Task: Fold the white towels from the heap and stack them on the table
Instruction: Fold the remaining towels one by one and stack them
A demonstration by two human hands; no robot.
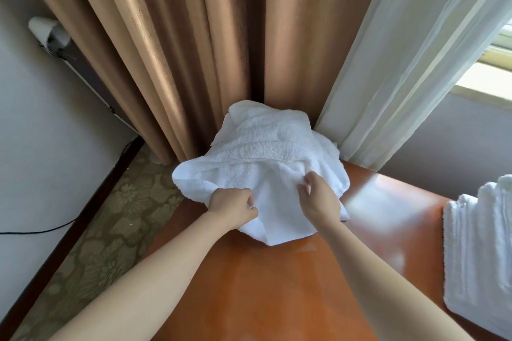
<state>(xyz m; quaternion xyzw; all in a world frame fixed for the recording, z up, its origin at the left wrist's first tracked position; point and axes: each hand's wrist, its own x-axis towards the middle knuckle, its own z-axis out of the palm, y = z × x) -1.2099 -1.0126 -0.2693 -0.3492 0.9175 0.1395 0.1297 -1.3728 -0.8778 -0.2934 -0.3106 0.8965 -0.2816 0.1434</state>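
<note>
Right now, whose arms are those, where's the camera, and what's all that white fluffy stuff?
There is no machine here: those are a person's own arms. The camera sits on their head and looks down, so you see what they see. The left hand and the right hand both grip cloth in the heap of white towels at the far end of the table. At the right edge lies a stack of folded towels. Behind hang brown curtains.
</note>
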